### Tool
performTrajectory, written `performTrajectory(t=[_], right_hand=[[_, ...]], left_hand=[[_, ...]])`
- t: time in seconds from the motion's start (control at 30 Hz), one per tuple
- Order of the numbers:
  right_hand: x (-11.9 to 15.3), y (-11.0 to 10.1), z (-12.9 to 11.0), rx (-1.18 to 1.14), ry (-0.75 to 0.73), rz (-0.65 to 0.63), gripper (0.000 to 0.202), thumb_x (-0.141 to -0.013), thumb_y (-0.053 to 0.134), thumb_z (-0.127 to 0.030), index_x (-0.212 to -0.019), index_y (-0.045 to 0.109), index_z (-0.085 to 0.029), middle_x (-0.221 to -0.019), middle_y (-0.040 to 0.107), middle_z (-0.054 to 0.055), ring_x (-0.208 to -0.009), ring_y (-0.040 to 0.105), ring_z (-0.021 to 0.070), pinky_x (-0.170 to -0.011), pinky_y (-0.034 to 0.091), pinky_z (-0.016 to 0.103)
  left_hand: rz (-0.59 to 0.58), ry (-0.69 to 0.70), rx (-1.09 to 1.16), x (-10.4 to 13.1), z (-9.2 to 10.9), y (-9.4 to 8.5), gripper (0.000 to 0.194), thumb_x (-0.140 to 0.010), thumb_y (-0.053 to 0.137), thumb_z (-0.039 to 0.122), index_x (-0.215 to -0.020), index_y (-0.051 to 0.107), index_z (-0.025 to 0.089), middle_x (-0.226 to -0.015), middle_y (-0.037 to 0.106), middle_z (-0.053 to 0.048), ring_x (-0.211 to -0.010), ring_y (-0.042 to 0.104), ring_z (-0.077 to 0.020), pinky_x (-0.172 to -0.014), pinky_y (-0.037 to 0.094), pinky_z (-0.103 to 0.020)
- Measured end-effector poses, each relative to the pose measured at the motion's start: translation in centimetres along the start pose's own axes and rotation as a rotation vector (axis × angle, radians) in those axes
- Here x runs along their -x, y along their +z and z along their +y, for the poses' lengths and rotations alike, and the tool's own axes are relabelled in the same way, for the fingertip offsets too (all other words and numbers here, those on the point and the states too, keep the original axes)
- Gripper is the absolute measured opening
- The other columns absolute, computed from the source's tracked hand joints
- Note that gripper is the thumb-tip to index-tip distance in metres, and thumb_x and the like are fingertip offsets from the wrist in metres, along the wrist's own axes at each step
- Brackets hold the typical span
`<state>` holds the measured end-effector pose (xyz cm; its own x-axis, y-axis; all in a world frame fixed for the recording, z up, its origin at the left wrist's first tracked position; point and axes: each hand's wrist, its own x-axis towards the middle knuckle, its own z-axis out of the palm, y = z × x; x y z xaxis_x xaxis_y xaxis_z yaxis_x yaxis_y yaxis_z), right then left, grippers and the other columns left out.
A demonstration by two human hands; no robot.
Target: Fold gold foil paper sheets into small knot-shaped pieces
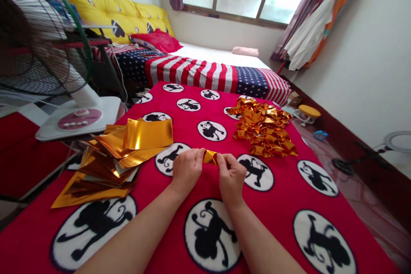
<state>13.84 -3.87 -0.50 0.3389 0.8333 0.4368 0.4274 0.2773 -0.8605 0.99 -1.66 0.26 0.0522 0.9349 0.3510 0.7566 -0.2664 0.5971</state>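
Note:
A small folded piece of gold foil paper is stretched between my two hands, above the middle of the red cloth. My left hand pinches its left end, and my right hand pinches its right end; the fingertips partly hide both ends. To the left lies a loose, fanned stack of flat gold foil sheets, some with a paler backing showing. At the right is a heap of folded gold foil pieces, shaped like little ingots.
The red cloth with black monkey prints covers the table. A fan stands at the left beside the sheets. Behind is a bed with a striped, starred cover. A yellow stool stands on the floor at right.

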Motion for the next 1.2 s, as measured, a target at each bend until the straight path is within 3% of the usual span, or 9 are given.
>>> performTrajectory(t=[0.77,1.0,1.2], right_hand=[[-0.01,-0.09,-0.08,-0.008,0.009,0.025,0.032,-0.091,0.054,-0.034,-0.065,0.059,-0.017,-0.057,0.053,-0.003,-0.054,0.045,0.0104,-0.054,0.034,0.023],[0.26,0.25,-0.11,-0.022,0.023,-0.046,0.024,-0.089,0.054,-0.031,-0.071,0.060,-0.017,-0.060,0.055,-0.002,-0.054,0.047,0.0110,-0.054,0.036,0.022],[-0.21,0.31,0.12,0.017,0.042,-0.018,0.023,-0.089,0.052,-0.031,-0.072,0.060,-0.017,-0.059,0.055,-0.003,-0.054,0.048,0.0116,-0.055,0.037,0.024]], left_hand=[[-0.014,0.068,-0.007,-0.06,0.23,-0.19,0.041,-0.098,0.038,0.032,-0.067,0.061,0.017,-0.068,0.066,-0.004,-0.063,0.056,-0.0143,-0.059,0.029,-0.028],[0.075,0.005,-0.063,-0.38,-0.11,-0.22,0.040,-0.097,0.039,0.032,-0.067,0.061,0.017,-0.068,0.066,-0.005,-0.064,0.056,-0.0151,-0.059,0.028,-0.029],[0.075,0.065,-0.127,-0.02,0.06,0.08,0.041,-0.098,0.038,0.032,-0.066,0.060,0.018,-0.068,0.066,-0.005,-0.066,0.058,-0.0159,-0.059,0.029,-0.029]])
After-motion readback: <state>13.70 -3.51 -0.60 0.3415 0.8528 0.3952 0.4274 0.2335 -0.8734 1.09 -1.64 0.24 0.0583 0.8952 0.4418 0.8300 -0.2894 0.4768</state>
